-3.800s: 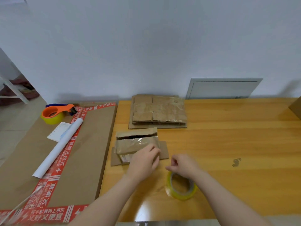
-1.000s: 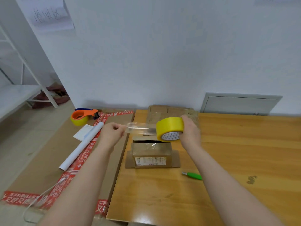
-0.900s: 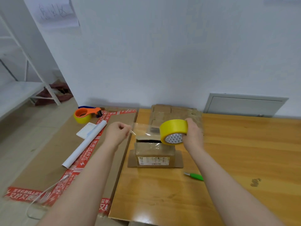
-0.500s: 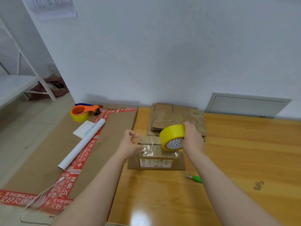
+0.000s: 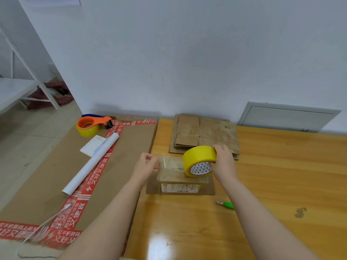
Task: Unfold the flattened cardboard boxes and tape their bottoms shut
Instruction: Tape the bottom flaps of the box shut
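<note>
While stretching tape strip [image 5: 169,163] over box [image 5: 180,187], centre frame | pinches its end with left hand [image 5: 145,165]; clamps right hand [image 5: 223,163] round tape roll [image 5: 199,160] to pull it taut

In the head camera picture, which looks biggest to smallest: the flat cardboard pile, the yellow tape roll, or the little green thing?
Largest: flat cardboard pile.
Next: yellow tape roll, though it is held nearer the camera.
Smallest: little green thing.

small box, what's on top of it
Clear tape stretched over its top, from the left hand to the yellow roll in the right hand. The roll hides the box's right end.
</note>
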